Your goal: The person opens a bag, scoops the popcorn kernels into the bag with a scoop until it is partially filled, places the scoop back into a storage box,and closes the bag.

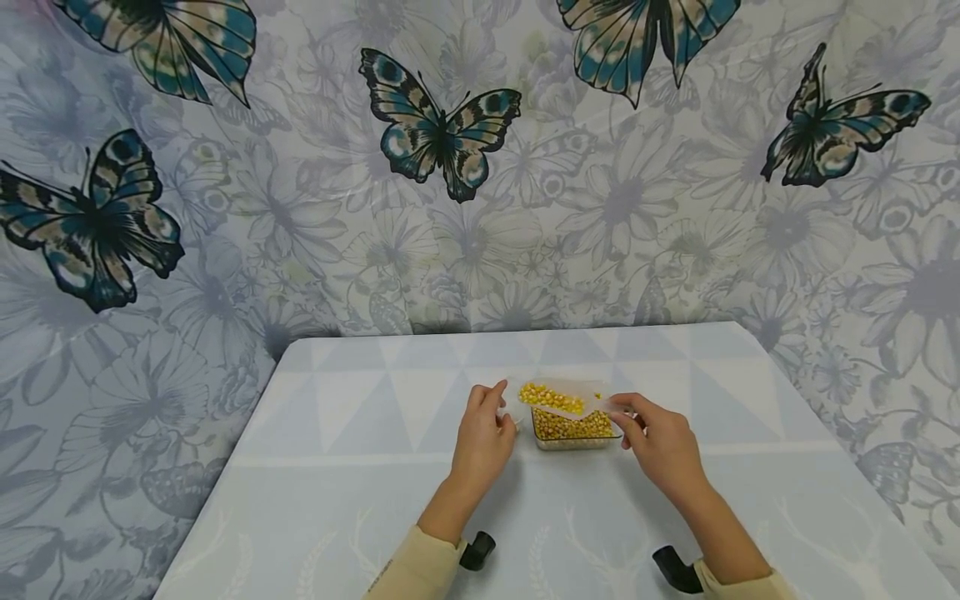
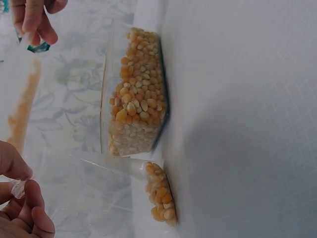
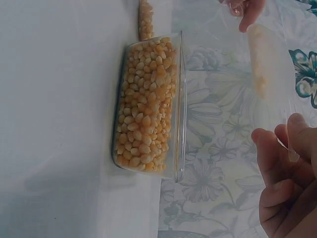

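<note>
My right hand [image 1: 663, 442] pinches the thin handle of a translucent white scoop [image 3: 277, 64] between thumb and fingers. A layer of yellow corn kernels [image 1: 551, 398] lies in the scoop, which hangs over the back of a rectangular glass container [image 1: 573, 444]. Corn kernels [image 3: 143, 109] fill that container nearly to its rim. To its left, my left hand [image 2: 22, 198] pinches the top of a clear plastic bag [image 2: 104, 191]. The bag stands upright beside the container, with a small heap of kernels [image 2: 161, 193] at its bottom. In the head view, the left hand mostly hides the bag.
A pale table [image 1: 360, 500] with a triangle and deer pattern carries everything. Behind it hangs a floral cloth [image 1: 480, 275] with printed butterflies. Black wrist-camera mounts [image 1: 477, 551] stick out from both sleeves, close above the tabletop.
</note>
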The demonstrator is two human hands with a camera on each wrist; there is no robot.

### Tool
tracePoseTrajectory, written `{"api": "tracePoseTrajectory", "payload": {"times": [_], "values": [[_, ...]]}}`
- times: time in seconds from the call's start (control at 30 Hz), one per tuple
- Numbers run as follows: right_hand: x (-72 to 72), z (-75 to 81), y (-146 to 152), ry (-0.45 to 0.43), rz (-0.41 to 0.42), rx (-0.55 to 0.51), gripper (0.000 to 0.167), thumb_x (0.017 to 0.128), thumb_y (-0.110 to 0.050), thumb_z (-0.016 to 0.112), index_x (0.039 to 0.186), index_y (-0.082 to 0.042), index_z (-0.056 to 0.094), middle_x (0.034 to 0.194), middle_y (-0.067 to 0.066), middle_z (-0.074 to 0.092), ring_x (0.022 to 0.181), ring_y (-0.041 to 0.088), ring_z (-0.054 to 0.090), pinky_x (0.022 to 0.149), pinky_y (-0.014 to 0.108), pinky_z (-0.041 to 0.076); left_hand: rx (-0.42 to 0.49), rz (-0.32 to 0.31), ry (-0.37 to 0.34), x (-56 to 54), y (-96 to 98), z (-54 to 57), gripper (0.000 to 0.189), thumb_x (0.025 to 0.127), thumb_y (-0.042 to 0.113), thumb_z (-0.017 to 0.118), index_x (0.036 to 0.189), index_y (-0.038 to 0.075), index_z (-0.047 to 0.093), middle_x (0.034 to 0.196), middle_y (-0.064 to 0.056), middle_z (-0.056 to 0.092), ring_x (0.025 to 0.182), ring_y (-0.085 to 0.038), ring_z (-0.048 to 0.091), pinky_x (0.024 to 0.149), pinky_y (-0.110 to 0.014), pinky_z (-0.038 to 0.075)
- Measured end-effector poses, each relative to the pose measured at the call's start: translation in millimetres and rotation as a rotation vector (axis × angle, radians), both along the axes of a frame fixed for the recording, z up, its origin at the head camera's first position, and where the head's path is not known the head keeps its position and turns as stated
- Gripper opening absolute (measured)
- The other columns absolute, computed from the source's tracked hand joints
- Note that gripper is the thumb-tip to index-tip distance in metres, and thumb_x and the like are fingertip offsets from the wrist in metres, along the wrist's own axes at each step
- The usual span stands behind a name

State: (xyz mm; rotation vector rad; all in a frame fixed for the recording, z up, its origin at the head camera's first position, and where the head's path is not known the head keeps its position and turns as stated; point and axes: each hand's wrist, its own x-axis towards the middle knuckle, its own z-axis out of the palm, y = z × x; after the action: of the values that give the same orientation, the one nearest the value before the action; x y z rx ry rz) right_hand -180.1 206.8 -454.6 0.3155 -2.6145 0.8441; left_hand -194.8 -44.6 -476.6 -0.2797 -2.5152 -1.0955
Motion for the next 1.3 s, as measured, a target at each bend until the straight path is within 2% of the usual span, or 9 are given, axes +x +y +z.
{"api": "tracePoseTrajectory", "payload": {"times": [0.33,1.0,1.3], "values": [[1.1,3.3,-3.5,0.007,0.003,0.023,0.02,0.092,-0.019,0.071,0.111,-0.016,0.07,0.057,-0.009,0.058,0.048,-0.002,0.041,0.045,0.022,0.034,0.014,0.001,0.011,0.4,-1.8,0.0,0.048,0.088,-0.006,0.062,0.136,-0.002,0.058,0.103,-0.01,0.057,0.079,-0.012,0.059,0.068,-0.021,0.051],[1.5,8.0,-8.7,0.081,0.011,0.02,0.024,0.087,-0.014,0.076,0.11,-0.014,0.071,0.06,-0.01,0.058,0.049,-0.003,0.042,0.043,0.021,0.034,0.02,0.009,-0.018,0.4,-0.7,0.4,0.048,0.089,-0.004,0.062,0.136,0.0,0.058,0.103,-0.009,0.056,0.08,-0.011,0.058,0.067,-0.021,0.05],[2.0,9.9,-11.3,0.116,0.02,0.005,0.025,0.085,-0.014,0.078,0.109,-0.013,0.072,0.06,-0.01,0.057,0.049,-0.004,0.042,0.042,0.021,0.033,0.021,0.006,-0.008,0.6,1.1,0.0,0.048,0.088,-0.005,0.061,0.136,0.0,0.058,0.103,-0.008,0.056,0.079,-0.012,0.058,0.067,-0.021,0.05]]}}
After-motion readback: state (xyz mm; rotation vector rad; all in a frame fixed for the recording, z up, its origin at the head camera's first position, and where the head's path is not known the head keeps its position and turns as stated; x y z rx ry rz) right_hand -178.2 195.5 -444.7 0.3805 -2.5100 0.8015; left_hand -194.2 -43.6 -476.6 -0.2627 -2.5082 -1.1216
